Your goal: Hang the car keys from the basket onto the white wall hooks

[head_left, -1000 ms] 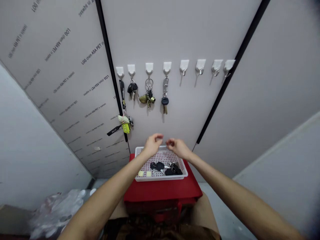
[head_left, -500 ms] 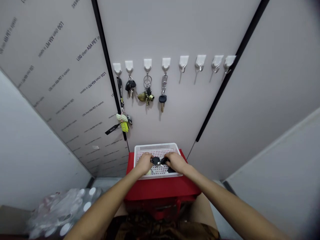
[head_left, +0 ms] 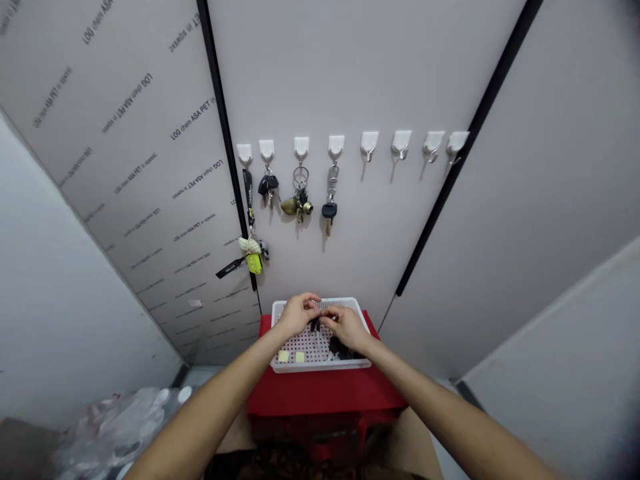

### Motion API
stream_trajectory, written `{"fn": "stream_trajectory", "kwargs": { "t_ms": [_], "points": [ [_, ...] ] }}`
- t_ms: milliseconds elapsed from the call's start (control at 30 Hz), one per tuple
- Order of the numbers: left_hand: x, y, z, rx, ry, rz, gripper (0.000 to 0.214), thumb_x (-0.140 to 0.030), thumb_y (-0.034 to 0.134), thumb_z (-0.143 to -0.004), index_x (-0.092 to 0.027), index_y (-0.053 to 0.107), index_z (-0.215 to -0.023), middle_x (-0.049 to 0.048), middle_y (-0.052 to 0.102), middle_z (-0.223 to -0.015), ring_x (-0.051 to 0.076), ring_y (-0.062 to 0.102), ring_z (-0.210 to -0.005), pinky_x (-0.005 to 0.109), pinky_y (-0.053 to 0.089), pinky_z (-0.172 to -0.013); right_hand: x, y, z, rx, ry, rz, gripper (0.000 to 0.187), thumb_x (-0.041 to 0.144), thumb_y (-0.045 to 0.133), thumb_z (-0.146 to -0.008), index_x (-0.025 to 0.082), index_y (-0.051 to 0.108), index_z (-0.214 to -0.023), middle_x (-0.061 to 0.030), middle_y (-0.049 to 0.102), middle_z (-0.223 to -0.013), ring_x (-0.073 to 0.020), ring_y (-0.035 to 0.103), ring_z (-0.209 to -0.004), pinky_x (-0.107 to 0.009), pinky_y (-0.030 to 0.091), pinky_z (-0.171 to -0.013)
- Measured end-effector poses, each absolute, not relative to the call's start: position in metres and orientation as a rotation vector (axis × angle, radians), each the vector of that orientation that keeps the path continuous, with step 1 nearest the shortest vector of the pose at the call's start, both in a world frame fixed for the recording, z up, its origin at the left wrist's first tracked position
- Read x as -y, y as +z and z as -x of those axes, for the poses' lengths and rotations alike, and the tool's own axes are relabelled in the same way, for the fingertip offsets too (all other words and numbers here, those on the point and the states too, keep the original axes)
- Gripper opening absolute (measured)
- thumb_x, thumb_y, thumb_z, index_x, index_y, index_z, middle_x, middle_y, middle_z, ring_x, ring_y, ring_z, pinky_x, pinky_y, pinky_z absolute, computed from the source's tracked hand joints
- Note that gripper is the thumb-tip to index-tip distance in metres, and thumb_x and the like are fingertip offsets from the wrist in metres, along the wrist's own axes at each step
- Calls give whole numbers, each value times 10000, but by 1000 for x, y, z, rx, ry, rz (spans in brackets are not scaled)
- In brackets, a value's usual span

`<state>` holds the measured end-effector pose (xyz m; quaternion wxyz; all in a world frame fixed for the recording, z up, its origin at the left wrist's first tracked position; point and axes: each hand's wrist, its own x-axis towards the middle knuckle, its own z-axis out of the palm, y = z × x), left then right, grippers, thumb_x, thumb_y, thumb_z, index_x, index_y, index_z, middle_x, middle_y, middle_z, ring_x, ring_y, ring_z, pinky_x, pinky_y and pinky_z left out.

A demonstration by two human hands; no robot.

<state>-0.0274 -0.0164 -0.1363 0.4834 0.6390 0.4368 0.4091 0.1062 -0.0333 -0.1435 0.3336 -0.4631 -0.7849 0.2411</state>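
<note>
At the near left, a bundle of clear plastic (head_left: 115, 427) sits low in the corner, below a grey wall panel (head_left: 125, 167) printed with rows of "LOG chem ASA PET" text. A black strip (head_left: 223, 140) divides that panel from the far wall, which carries a row of eight white adhesive hooks (head_left: 367, 145). Only the four leftmost hooks hold anything: a black lanyard ending in a yellow-green tag (head_left: 253, 263), a black-fobbed key bunch (head_left: 268, 186), a ring with a brass charm (head_left: 299, 205), and a black-headed key (head_left: 329, 211).

Below them, a white perforated plastic tray (head_left: 320, 367) sits on a red stand (head_left: 325, 393), with two small yellow squares (head_left: 283, 356) on its near left floor. The left hand (head_left: 299, 316) and right hand (head_left: 347, 327) are together above the tray's far half, fingertips meeting around something too small to make out. A small dark key (head_left: 315, 325) lies just under them, and a heap of black-headed keys (head_left: 343, 350) lies in the tray beside the right hand
</note>
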Motion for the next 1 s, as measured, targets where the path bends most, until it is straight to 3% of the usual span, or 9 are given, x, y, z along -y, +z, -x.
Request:
{"fn": "stream_trajectory", "kwargs": {
  "t_ms": [400, 567, 767, 1000],
  "points": [
    [9, -75, -2, -942, 1348, -1415, 115, -131, 526, -536, -135, 452, -624, -27, 489, -580, 72, 461, -570, 201, 366, -575, 19, -72, -113, 1517, 810, 1097, 178, 305, 449, -607, 142, 504, -564, 40, 448, -452, -67, 406, -436, -198, 350, -461],
    [2, -48, -23, -838, 1488, -1510, 231, -143, 534, -545, -161, 384, -719, -20, 487, -679, 77, 475, -635, 202, 373, -596, 8, -23, -119, 1448, 716, 1023, 157, 293, 483, -571, 137, 504, -563, 24, 494, -502, -69, 422, -461, -197, 359, -460],
    [-7, 11, -43, -1025, 1718, -1569, 347, -237, 560, -545, -165, 371, -826, 26, 492, -788, 100, 474, -707, 230, 363, -646, -9, 33, -129, 1362, 510, 953, 175, 311, 494, -557, 136, 501, -556, 35, 474, -465, -61, 405, -414, -192, 361, -416],
    [-19, 75, -53, -1145, 1674, -1799, 93, -200, 485, -599, -160, 433, -665, -7, 504, -665, 90, 469, -634, 234, 363, -639, -33, 89, -139, 1223, 324, 976, 147, 263, 472, -568, 121, 510, -573, 34, 460, -460, -56, 421, -367, -198, 392, -381]
  ]
}}
